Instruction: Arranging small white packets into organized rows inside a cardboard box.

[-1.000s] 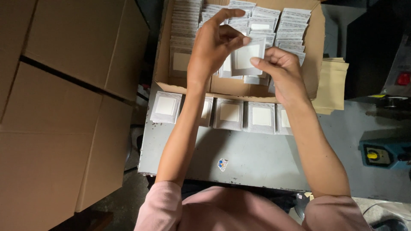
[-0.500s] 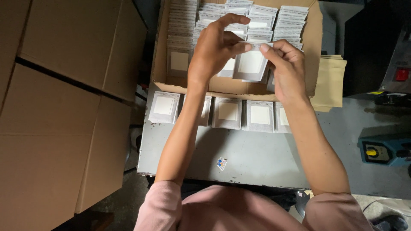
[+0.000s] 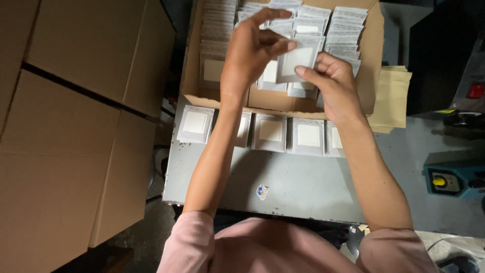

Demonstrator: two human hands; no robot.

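Both hands hold one small flat packet (image 3: 297,59), grey with a white square in it, above an open cardboard box (image 3: 192,76). My left hand (image 3: 250,55) pinches the packet's left edge with thumb and fingers. My right hand (image 3: 331,83) grips its lower right corner. The box is filled with rows of the same packets (image 3: 343,23), standing on edge. A row of several more packets (image 3: 270,132) lies flat on the grey table (image 3: 293,182) just in front of the box.
Large closed cardboard boxes (image 3: 70,126) fill the left side. A stack of brown paper sheets (image 3: 391,101) sits right of the open box. A blue device with a yellow knob (image 3: 452,179) stands at the right. A small round sticker (image 3: 261,192) is on the table.
Both hands have lifted the packet a little farther over the box, and my left fingers have shifted along its left edge. The packets on the table have not moved.
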